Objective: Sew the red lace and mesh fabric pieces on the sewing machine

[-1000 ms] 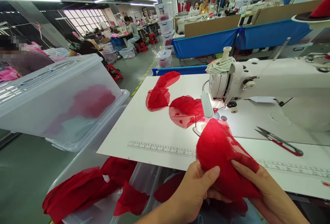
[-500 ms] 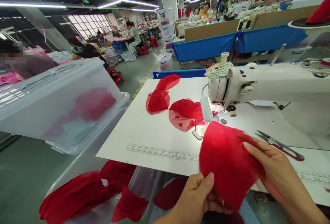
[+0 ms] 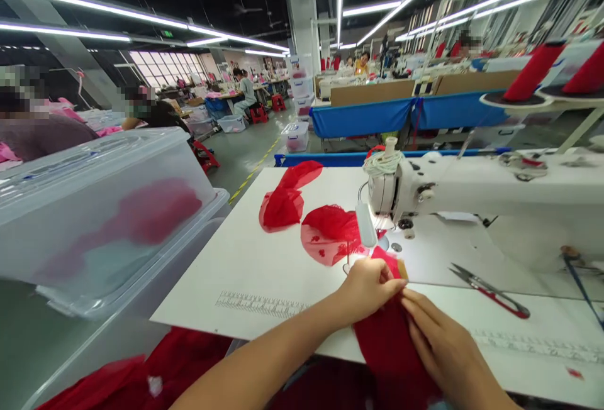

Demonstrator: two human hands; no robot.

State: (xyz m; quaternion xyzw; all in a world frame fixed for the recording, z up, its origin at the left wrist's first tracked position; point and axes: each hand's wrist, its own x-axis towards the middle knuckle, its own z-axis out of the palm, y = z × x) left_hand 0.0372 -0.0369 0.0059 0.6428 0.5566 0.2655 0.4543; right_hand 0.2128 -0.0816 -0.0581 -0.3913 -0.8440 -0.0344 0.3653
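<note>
A red fabric piece [image 3: 384, 341] lies over the near edge of the white sewing table [image 3: 264, 259], its far tip close to the needle of the white sewing machine [image 3: 472, 199]. My left hand [image 3: 370, 284] is closed in a pinch on the far end of the fabric, just below the machine's lamp. My right hand [image 3: 443, 350] rests on the same fabric to the right, fingers curled on it. Two other red lace pieces [image 3: 330, 237] [image 3: 285, 199] lie on the table beyond my hands.
Red-handled thread snips [image 3: 491, 287] lie right of the needle. A translucent lidded bin [image 3: 99, 209] stands at left, with red fabric [image 3: 141, 375] heaped below. Red thread cones [image 3: 535, 73] stand at upper right. Other people sit at distant tables across the aisle [image 3: 250, 146].
The fabric, held up in both hands before, has come down flat onto the table toward the needle. My left hand moved forward to its far end. The view tilted upward.
</note>
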